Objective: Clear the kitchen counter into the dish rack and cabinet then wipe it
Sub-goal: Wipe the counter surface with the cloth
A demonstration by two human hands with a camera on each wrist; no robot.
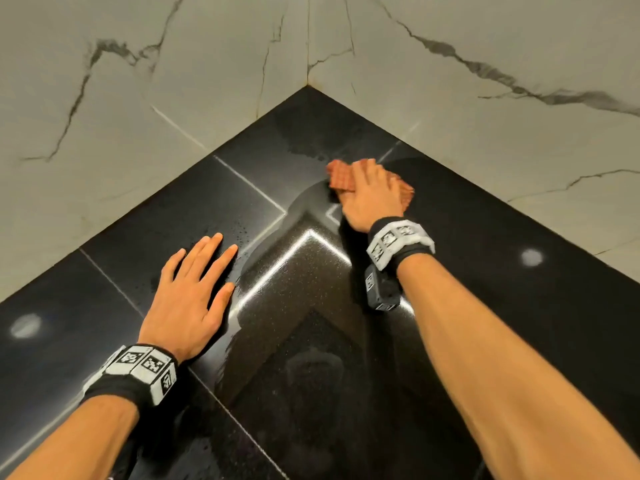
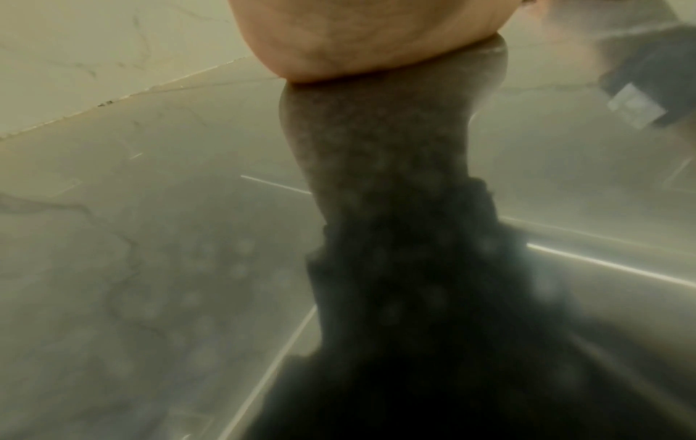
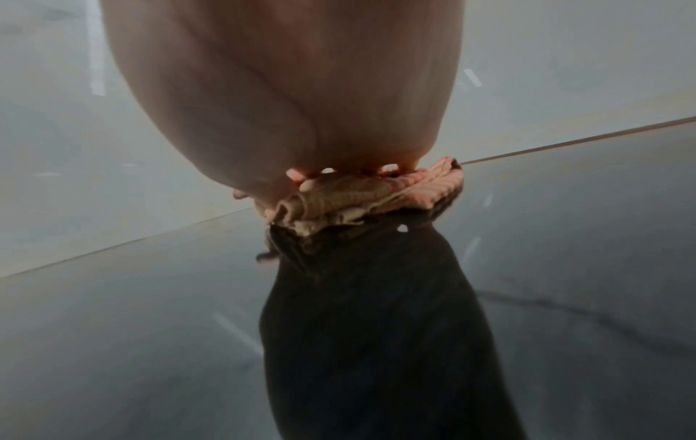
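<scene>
The black glossy counter (image 1: 485, 237) fills a corner between two marble walls. An orange-red ribbed cloth (image 1: 337, 178) lies bunched on it near the corner. My right hand (image 1: 367, 192) lies on top of the cloth with its fingers stretched forward, pressing it to the surface. The right wrist view shows the palm (image 3: 301, 104) above the crumpled cloth (image 3: 376, 193) and a few fingertips at its far edge. My left hand (image 1: 204, 271) rests flat on the counter to the left, fingers spread and holding nothing. In the left wrist view only the heel of this hand (image 2: 369, 38) shows, touching the counter (image 2: 150, 238).
Marble-patterned walls (image 1: 173, 81) close off the counter at the back left and back right. A wet smear (image 1: 301, 147) lies on the surface beyond the cloth, and small droplets (image 1: 242, 233) sit by my left fingertips. Nothing else stands on the visible counter.
</scene>
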